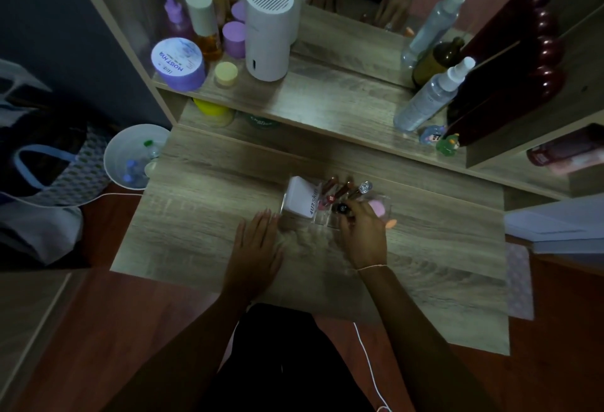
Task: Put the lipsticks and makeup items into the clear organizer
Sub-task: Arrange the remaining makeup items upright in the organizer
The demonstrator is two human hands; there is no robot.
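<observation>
The clear organizer (pixel 322 220) stands in the middle of the wooden dresser top. A white box (pixel 299 197) with "4U2" lettering fills its left side. Several lipstick tubes (pixel 340 190) stand upright in its slots, and a pink sponge (pixel 377 207) sits at its right end. My right hand (pixel 362 235) is over the organizer's right half, fingers closed on a small dark-capped lipstick (pixel 342 208) held at a slot. My left hand (pixel 258 241) lies flat on the wood, fingers spread, just left of the organizer. An orange item (pixel 391 223) peeks out beside my right hand.
A raised shelf (pixel 327 107) behind holds a white cylinder (pixel 268 32), a purple jar (pixel 178 63), bottles and two spray bottles (pixel 428 101). A dark red mirror frame (pixel 510 68) leans at the right. A white bin (pixel 134 156) sits on the floor left. A white cable (pixel 369 369) trails below.
</observation>
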